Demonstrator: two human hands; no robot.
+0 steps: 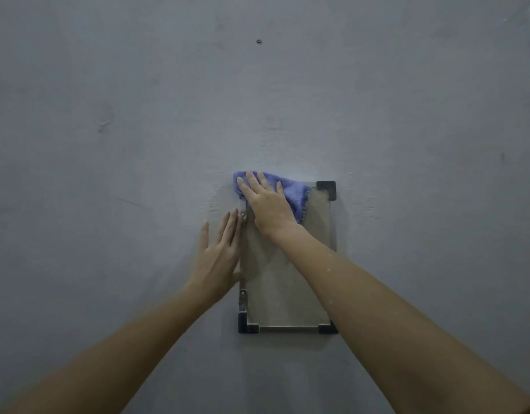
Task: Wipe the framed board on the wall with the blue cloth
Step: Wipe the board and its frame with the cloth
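Nearest: two bare forearms, entering from the lower corners and converging on the wall. Left hand (219, 258): palm flat against the wall, fingers extended and slightly spread, fingertips touching the left edge of the framed board (287, 282), apparently steadying it; holds nothing. Right hand (265, 204): laid flat over the blue cloth (295, 191), fingers loosely spread, pressing the cloth to the surface rather than pinching it. Blue cloth: bunched beneath the palm at the board's top left corner, part overlapping onto the bare wall, a fold trailing down to the right of the wrist. Framed board: upright rectangle, pale panel, dark corner brackets (327, 189) visible at top right and both lower corners, small metal fittings (243, 297) along the left edge. Farthest: grey wall (138, 115), scuffed, with one small fixing (259, 41) well above the board. Progress, as judged: wiping under way at the upper left; the panel shows no clear difference between cleaned and uncleaned areas, so coverage cannot be told; the middle, right side and lower portion likely remain.
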